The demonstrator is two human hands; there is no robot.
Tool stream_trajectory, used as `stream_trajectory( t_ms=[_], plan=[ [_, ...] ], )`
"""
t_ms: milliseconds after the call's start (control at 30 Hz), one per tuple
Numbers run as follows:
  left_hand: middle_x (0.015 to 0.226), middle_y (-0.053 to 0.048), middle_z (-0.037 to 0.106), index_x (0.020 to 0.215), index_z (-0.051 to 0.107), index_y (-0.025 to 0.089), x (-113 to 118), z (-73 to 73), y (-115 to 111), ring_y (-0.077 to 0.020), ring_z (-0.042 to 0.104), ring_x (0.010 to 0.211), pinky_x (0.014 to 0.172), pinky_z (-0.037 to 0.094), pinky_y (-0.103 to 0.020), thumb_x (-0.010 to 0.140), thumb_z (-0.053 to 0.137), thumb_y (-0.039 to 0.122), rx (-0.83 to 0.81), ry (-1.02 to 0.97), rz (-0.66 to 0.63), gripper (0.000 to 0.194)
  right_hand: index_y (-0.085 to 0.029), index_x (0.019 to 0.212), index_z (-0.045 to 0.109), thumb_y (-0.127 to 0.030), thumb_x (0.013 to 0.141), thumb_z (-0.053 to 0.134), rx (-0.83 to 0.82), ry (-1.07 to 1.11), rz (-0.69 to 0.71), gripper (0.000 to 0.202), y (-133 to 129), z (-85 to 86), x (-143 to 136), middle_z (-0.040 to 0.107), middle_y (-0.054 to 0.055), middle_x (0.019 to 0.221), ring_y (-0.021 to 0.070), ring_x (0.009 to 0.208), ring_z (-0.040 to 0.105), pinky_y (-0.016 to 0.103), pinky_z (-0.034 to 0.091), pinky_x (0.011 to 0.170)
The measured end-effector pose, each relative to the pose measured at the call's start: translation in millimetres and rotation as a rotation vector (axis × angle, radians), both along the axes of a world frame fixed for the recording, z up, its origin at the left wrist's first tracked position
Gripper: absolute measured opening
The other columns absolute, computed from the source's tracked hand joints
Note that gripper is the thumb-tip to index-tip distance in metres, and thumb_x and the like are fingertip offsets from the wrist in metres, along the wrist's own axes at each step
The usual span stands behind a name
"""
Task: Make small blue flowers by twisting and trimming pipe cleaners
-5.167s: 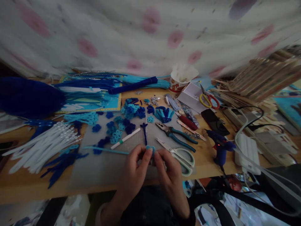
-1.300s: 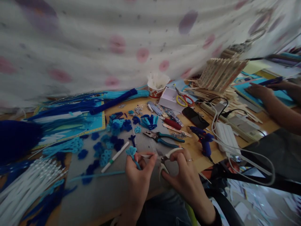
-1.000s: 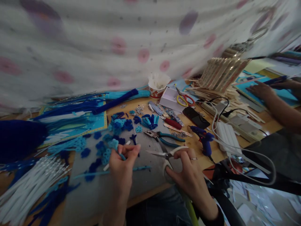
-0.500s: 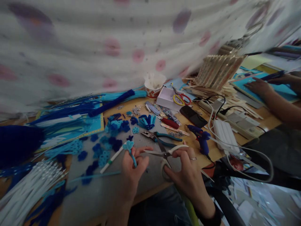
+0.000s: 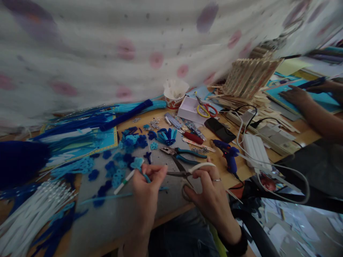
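A light-blue fuzzy flower with a short blue stem is pinched in my left hand, above the grey mat. My right hand has its fingers through the pale handles of the scissors. The scissor blades are spread, and one blade tip points at my left fingertips. Left of my left hand, a white stick with a green band and a thin light-blue strip lie on the mat. Blue fuzzy flowers are scattered there too.
Beyond my hands are pliers, a blue glue gun, a black case and a white box. White pipe cleaners fill the left front. At right are a power strip, cables and another person's hands.
My left hand has turned and shifted slightly left with the flower. The scissors have moved a little, still spread. A small light-blue piece now shows on the mat between my hands.
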State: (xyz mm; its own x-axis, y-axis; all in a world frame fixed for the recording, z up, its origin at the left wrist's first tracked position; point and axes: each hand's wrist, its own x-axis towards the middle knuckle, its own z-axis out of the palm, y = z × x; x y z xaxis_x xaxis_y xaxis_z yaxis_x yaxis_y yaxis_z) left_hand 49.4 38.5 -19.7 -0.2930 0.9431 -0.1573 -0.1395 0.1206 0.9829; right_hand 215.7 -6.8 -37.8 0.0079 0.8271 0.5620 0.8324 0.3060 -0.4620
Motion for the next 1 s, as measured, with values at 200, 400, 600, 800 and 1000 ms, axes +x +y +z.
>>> stream_trajectory(
  t_ms=[200,400,600,800,1000],
  plan=[
    [0.052,0.013,0.049,0.074,0.036,0.025,-28.1,8.1,8.0,-0.0061,0.048,0.047,0.046,0.036,-0.017,0.069,0.089,0.030,0.071,-0.153,0.030,0.053,-0.027,0.095,0.055,-0.022,0.073,0.081,-0.067,0.585,-0.069,0.034,-0.6,-8.1,10.2,0.059,0.001,0.093,0.0220,0.085,0.061,0.036,0.053,0.077],
    [0.077,0.001,0.077,0.074,0.032,0.025,-20.8,30.5,-8.9,-0.0014,0.029,0.037,0.038,0.024,-0.018,0.066,0.090,0.032,-0.002,-0.338,-0.174,0.059,-0.028,0.102,0.072,-0.054,0.079,0.076,-0.379,1.468,0.253,0.035,-2.5,-8.7,8.6,0.076,0.007,0.096,0.0283,0.087,0.073,0.043,0.059,0.082],
    [0.046,0.013,0.048,0.072,0.035,0.025,-17.1,38.5,-7.2,-0.0052,0.037,0.036,0.042,0.031,-0.019,0.073,0.086,0.041,-0.059,-0.242,-0.237,0.053,-0.027,0.100,0.077,-0.052,0.082,0.072,-0.572,1.741,0.421,0.031,2.9,3.7,0.6,0.077,0.009,0.092,0.0276,0.079,0.073,0.046,0.061,0.081],
    [0.053,0.006,0.042,0.071,0.052,0.022,-21.8,21.2,-0.1,-0.0090,0.030,0.045,0.045,0.029,-0.024,0.093,0.054,0.064,-0.017,-0.102,-0.370,0.047,-0.026,0.109,0.072,-0.044,0.082,0.077,-0.448,1.379,0.305,0.033,10.9,6.2,-8.3,0.072,0.006,0.087,0.0246,0.078,0.070,0.037,0.060,0.070],
    [0.054,0.008,0.034,0.078,0.059,0.022,-28.5,9.7,-9.5,-0.0094,0.026,0.045,0.042,0.020,-0.025,0.088,0.063,0.061,-0.091,-0.139,-0.426,0.041,-0.026,0.103,0.069,-0.044,0.077,0.083,-0.436,1.148,0.218,0.035,30.7,22.1,-31.3,0.070,0.001,0.076,0.0171,0.061,0.062,0.027,0.054,0.053]
  ],
)
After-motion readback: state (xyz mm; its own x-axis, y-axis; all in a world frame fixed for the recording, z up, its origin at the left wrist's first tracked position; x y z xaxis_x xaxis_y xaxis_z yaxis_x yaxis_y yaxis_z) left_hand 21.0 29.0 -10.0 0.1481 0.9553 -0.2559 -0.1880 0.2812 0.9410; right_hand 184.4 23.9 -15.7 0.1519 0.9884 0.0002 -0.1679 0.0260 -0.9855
